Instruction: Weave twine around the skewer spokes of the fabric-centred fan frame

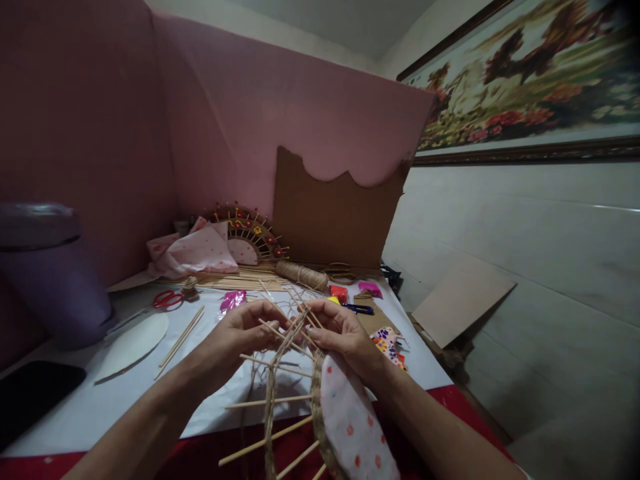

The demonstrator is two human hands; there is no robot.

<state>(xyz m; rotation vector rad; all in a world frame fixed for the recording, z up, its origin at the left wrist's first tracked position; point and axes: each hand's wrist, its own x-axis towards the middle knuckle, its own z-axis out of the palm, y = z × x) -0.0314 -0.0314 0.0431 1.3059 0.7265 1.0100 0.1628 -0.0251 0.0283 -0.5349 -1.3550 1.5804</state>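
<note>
My left hand (239, 335) and my right hand (341, 337) meet at the top of a half-made fan-shaped piece (320, 407). It has a white dotted fabric half-disc, wooden skewers spreading out like spokes, and jute twine woven between them. Both hands' fingers are closed in a pinch around the skewers and the twine at the upper edge of the weave. The piece stands tilted on edge over the near rim of the table (125, 400), which is covered with white paper.
A finished fan-shaped piece (250, 233) leans at the back beside pink fabric (193, 253). A jute twine spool (301, 273), loose skewers (183, 339), red scissors (167, 299), a white oval cutout (133, 343), coloured packets and a blue tool lie around. Cardboard (333, 213) stands behind; a purple bin (47, 273) at left.
</note>
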